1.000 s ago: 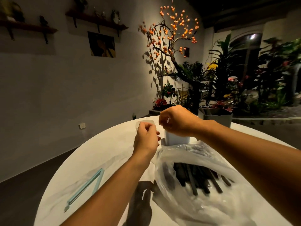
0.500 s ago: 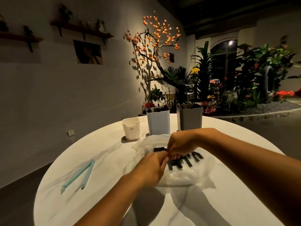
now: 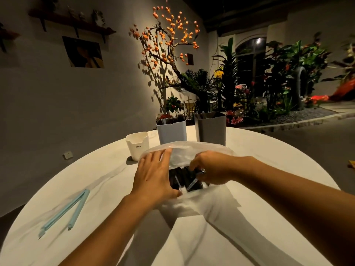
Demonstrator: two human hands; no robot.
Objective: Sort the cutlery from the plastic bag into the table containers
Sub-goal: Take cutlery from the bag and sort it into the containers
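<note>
L hand point(image 3: 153, 175): flat on the left side of the plastic bag point(image 3: 201, 150), fingers point(image 3: 163, 156) straight and spread, pressing the film down; thumb near the bag's mouth edge.
R hand point(image 3: 211, 169): reaches into the bag mouth from the right, fingers curled down round a black piece of cutlery point(image 3: 184, 177); exact grip partly hidden by the hand.
Bag: clear, crumpled, lies mid-counter just in front of the containers, mouth open toward the person.
Cutlery: dark bundle inside the bag, between the two hands; kinds can't be told apart.
White container point(image 3: 138, 145): short, far left of the row, just behind L hand.
Blue-grey container point(image 3: 171, 132): tall, middle, some items sticking out at the rim.
Dark grey container point(image 3: 210, 128): tall, right of it, close beside.
Bag clip point(image 3: 65, 210): pale blue, open in a V, on counter point(image 3: 269, 160) well left of the bag.
Bkgd: wall, shelf, orange-fruited branch, plants.
</note>
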